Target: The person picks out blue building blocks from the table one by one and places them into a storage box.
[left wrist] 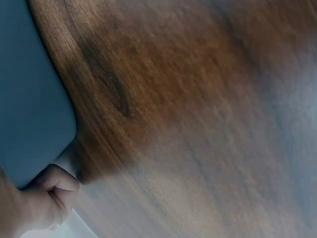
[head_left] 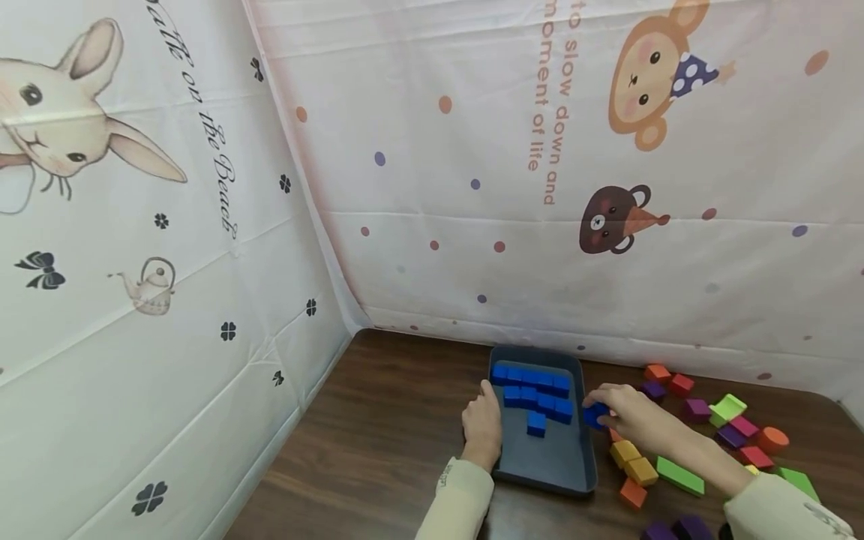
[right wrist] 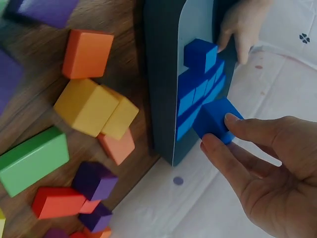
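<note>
A dark grey tray lies on the wooden table, with two rows of blue cubes at its far end and a single blue cube nearer the middle. My left hand grips the tray's left rim, its fingers curled at the edge in the left wrist view. Just off the right rim, my right hand pinches another blue cube between thumb and fingers. In the right wrist view this held cube overlaps the far rows.
Right of the tray lie loose blocks: yellow blocks, a green block, an orange cylinder and several purple, red and orange ones. Printed cloth walls stand behind the table and to the left.
</note>
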